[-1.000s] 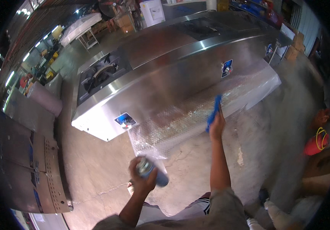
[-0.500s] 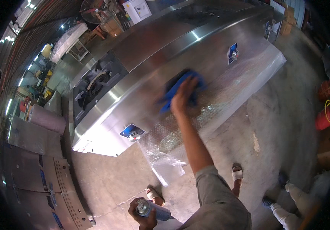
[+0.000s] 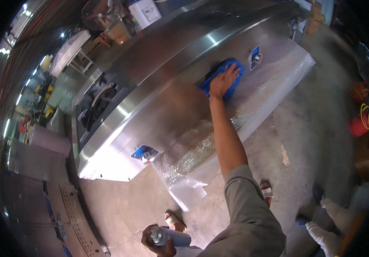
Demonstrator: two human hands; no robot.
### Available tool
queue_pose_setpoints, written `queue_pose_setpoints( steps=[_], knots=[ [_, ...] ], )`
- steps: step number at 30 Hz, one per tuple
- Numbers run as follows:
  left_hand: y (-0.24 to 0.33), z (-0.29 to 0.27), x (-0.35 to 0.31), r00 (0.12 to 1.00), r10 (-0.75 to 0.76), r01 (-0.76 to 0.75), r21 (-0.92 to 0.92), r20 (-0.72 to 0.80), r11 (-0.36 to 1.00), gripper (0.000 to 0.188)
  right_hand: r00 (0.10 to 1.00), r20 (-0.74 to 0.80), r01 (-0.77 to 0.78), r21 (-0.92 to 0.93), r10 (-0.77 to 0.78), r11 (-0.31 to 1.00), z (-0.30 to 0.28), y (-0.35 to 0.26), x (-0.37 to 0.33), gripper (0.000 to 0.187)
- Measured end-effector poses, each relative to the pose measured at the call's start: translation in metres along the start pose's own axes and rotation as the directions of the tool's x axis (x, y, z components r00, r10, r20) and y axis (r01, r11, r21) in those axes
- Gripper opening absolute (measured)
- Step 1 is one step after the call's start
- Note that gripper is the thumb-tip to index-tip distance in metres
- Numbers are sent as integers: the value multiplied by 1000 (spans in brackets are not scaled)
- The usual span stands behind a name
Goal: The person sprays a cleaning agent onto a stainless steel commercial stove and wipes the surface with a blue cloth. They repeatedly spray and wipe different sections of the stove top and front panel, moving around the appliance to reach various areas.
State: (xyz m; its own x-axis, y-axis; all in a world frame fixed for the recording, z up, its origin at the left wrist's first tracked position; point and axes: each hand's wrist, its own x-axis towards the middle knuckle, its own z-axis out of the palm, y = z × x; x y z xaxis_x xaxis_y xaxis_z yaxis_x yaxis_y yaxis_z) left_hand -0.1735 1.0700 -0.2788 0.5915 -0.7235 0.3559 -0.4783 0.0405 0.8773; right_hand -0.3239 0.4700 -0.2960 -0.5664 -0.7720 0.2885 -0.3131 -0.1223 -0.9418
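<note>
My right hand (image 3: 223,82) presses a blue cloth (image 3: 232,91) against the front panel (image 3: 171,107) of a long stainless steel stove, its fingers laid over the cloth. That arm is stretched far forward. Down at the lower edge, my left hand (image 3: 153,243) is wrapped round a spray can (image 3: 174,237), held tilted with its domed top to the left. Two control knobs on blue plates sit on the panel: a left knob (image 3: 147,156) and a right knob (image 3: 256,59), the latter just beyond the cloth. Bubble wrap (image 3: 261,100) hangs along the panel's lower edge.
A burner (image 3: 103,98) is set in the stove's left end. Steel panels (image 3: 30,205) stand at the lower left. Another person's legs (image 3: 321,235) are at the lower right, below a red bucket (image 3: 360,122). Far left, a wrapped table (image 3: 69,51) stands near a fan (image 3: 101,13).
My right hand and the blue cloth have slid right and away from me across the panel, toward the right knob. My left hand keeps the spray can in nearly the same place.
</note>
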Motion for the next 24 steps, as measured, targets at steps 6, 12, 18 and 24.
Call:
queue_pose_setpoints(
  steps=[6,12,18,24],
  knots=[
    [42,-16,89,917,122,-175,-106,-379,979,88,862,275,453,-41,-426,891,16,10,-201,68],
    [-43,-36,61,980,191,-187,81,-55,979,80,895,190,411,3,-404,912,12,13,-163,70],
    [-45,-48,78,943,315,-307,85,-105,948,81,914,160,373,40,-374,927,14,7,-164,68],
    [-10,-63,96,926,365,-348,154,-95,925,74,948,-57,318,51,-315,947,25,-25,-146,70]
  ],
)
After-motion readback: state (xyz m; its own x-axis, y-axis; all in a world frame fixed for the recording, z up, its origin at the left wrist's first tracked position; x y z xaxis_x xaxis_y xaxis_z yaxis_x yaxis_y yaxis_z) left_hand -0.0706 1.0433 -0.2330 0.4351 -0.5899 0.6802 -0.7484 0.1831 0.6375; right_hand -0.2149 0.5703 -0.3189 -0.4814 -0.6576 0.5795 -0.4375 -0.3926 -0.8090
